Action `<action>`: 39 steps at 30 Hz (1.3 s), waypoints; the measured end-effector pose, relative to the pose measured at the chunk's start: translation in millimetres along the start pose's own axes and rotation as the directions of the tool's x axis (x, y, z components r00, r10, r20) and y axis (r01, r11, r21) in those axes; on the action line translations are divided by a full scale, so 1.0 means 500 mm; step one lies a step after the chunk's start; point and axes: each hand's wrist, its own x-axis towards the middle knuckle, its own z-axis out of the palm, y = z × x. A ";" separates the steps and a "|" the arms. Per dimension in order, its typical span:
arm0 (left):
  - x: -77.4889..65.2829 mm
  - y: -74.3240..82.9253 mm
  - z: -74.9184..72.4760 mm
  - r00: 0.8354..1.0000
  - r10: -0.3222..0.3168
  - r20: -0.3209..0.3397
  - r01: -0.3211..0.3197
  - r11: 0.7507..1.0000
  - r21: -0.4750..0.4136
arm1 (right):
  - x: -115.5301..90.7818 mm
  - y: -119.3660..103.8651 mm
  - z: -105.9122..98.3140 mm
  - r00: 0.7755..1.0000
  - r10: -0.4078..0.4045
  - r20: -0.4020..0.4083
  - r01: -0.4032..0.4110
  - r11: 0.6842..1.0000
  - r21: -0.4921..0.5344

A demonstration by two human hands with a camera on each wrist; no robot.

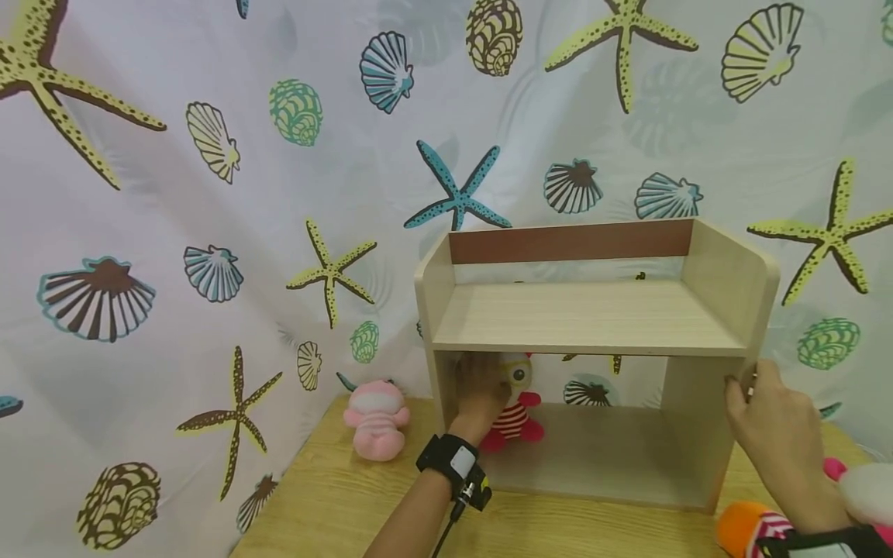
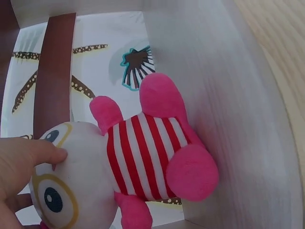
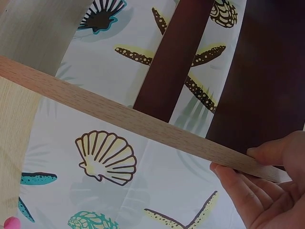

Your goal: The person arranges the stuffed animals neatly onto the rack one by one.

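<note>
A small two-tier wooden shelf (image 1: 586,347) stands on the table. In its lower compartment, near the left side panel, is a plush doll (image 1: 512,422) with a white head, big eyes in yellow rings, a red-and-white striped body and pink limbs. My left hand (image 1: 481,387) holds the doll by its head; in the left wrist view the thumb presses on the face of the plush doll (image 2: 147,157), and the other fingers are partly hidden. With thumb and fingers on either side, my right hand (image 1: 781,434) grips the front edge of the right side panel (image 3: 143,128).
A pink plush toy (image 1: 377,418) sits on the table (image 1: 335,496) left of the shelf. At the lower right lie an orange toy with a striped part (image 1: 739,527) and a white-and-pink plush (image 1: 868,492), partly cut off. Behind hangs a cloth (image 1: 279,194) printed with shells and starfish.
</note>
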 end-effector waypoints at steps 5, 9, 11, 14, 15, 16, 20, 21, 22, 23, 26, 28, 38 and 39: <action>-0.027 0.003 -0.020 0.998 0.067 0.000 -0.067 0.997 0.045 | -0.002 0.000 0.000 0.999 -0.012 -0.043 0.012 1.000 0.004; -0.048 0.003 -0.040 0.990 0.118 -0.083 -0.115 0.993 0.035 | -0.002 0.000 -0.001 0.999 -0.016 -0.039 0.016 1.000 0.006; -0.058 0.003 -0.051 0.986 0.126 -0.108 -0.126 0.992 0.007 | -0.001 -0.001 -0.002 1.000 -0.010 -0.020 0.010 1.000 0.003; -0.075 0.003 -0.075 0.981 0.139 -0.135 -0.145 0.989 -0.033 | 0.000 -0.003 -0.003 1.000 0.002 0.002 -0.002 1.000 -0.002; -0.081 0.003 -0.084 0.980 0.139 -0.145 -0.148 0.988 -0.049 | 0.000 -0.003 -0.003 1.000 0.005 0.007 -0.005 1.000 -0.002; -0.087 0.003 -0.094 0.977 0.138 -0.160 -0.150 0.987 -0.063 | 0.000 -0.004 -0.003 1.000 0.005 0.008 -0.005 1.000 -0.003; -0.115 -0.003 -0.134 0.964 0.117 -0.240 -0.163 0.970 -0.178 | -0.004 -0.005 0.000 1.000 -0.010 -0.009 0.010 1.000 0.001; -0.121 -0.006 -0.144 0.960 0.103 -0.261 -0.159 0.966 -0.205 | -0.005 -0.004 0.001 1.000 -0.017 -0.019 0.017 1.000 0.004; -0.127 -0.011 -0.155 0.956 0.090 -0.281 -0.160 0.958 -0.238 | -0.007 -0.004 0.003 0.999 -0.022 -0.027 0.023 1.000 0.005; -0.132 -0.016 -0.164 0.951 0.075 -0.300 -0.161 0.948 -0.274 | -0.009 -0.003 0.004 0.999 -0.025 -0.033 0.025 1.000 0.005; -0.147 -0.036 -0.189 0.938 0.022 -0.347 -0.141 0.936 -0.322 | -0.014 -0.001 0.006 0.998 -0.029 -0.053 0.029 1.000 0.009; -0.155 -0.054 -0.199 0.924 -0.008 -0.382 -0.129 0.934 -0.332 | -0.017 0.001 0.007 0.998 -0.027 -0.059 0.028 1.000 0.009; -0.174 -0.177 -0.215 0.929 -0.287 -0.235 0.158 0.879 -0.450 | -0.007 -0.008 0.001 1.000 -0.010 -0.022 0.010 1.000 -0.007; -0.171 -0.194 -0.214 0.924 -0.328 -0.196 0.209 0.864 -0.459 | -0.005 -0.008 0.001 0.999 -0.018 -0.032 0.018 1.000 -0.004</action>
